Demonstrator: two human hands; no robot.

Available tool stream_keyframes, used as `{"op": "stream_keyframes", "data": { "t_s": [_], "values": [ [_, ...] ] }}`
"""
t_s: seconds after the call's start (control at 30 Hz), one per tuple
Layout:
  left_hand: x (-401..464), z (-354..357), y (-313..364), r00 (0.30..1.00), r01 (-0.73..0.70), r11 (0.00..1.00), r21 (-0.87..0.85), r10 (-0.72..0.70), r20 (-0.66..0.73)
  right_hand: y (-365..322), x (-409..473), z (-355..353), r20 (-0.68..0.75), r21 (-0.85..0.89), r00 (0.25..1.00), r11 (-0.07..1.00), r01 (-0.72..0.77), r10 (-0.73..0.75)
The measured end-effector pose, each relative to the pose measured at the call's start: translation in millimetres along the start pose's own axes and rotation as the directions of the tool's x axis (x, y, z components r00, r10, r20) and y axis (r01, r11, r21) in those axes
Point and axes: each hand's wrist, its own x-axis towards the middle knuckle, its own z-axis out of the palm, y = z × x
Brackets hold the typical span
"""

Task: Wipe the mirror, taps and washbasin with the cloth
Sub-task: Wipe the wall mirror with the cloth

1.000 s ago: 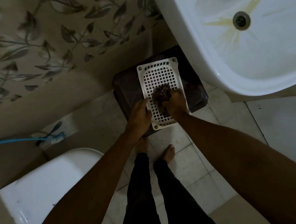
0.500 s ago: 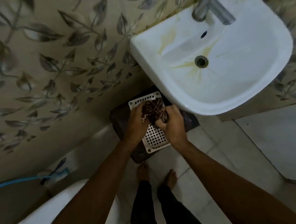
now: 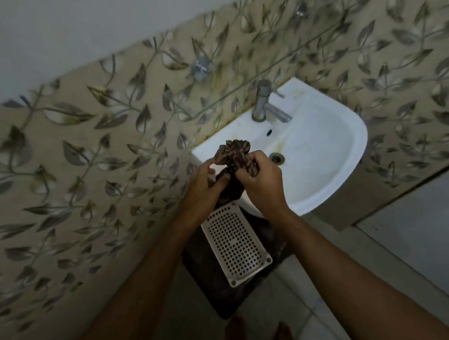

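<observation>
A dark brown patterned cloth [image 3: 235, 157] is bunched between both hands, just over the near left rim of the white washbasin [image 3: 331, 162]. My left hand [image 3: 206, 185] grips its lower left part and my right hand [image 3: 261, 180] grips its right side. A chrome tap [image 3: 265, 104] stands at the back of the basin, with yellowish stains around it and a drain [image 3: 277, 157] in the bowl. A second small tap [image 3: 200, 66] sticks out of the leaf-patterned wall above. The mirror is not in view.
Below the hands a white perforated plastic tray [image 3: 235, 246] lies on a dark stool or bin [image 3: 215, 284] on the tiled floor. My bare feet [image 3: 259, 337] show at the bottom. The leaf-tiled wall [image 3: 85, 166] fills the left.
Both hands lifted the cloth off the perforated tray up to basin height. The view tilted upward, bringing the taps and wall into sight.
</observation>
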Motion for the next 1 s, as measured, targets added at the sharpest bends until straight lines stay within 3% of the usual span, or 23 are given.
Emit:
{"op": "stream_keyframes", "data": {
  "t_s": [0.1,0.3,0.37,0.53,0.63,0.83,0.9,1.0],
  "values": [
    [2,-9,30,0.997,0.038,0.99,-0.134,-0.03,0.065,-38,22,-22,-0.059,0.051,0.998,0.998,0.024,-0.021],
    [-2,-34,127,0.956,-0.292,0.956,-0.018,0.29,-0.046,-99,36,-57,-0.2,0.136,0.969,0.976,0.171,-0.142],
    [-5,-41,156,0.936,-0.341,0.94,-0.012,0.338,-0.104,-109,37,-65,-0.227,0.153,0.961,0.969,0.194,-0.157],
    [0,-51,201,0.896,-0.436,0.9,-0.01,0.434,-0.093,-127,43,-80,-0.224,0.15,0.958,0.965,0.217,-0.18],
    [5,-51,216,0.912,-0.408,0.912,-0.037,0.407,-0.045,-139,45,-91,-0.209,0.128,0.953,0.96,0.25,-0.22],
    [6,-42,233,0.894,-0.388,0.921,0.021,0.371,0.251,-172,65,-111,-0.153,0.22,0.946,0.923,0.314,-0.286],
    [14,-43,244,0.883,-0.462,0.877,0.134,0.441,0.159,-183,74,-121,-0.151,0.297,0.949,0.903,0.31,-0.276],
    [32,-48,267,0.885,-0.466,0.875,0.132,0.459,0.077,-191,97,-136,-0.09,0.404,0.977,0.89,0.212,-0.192]
  ]
}}
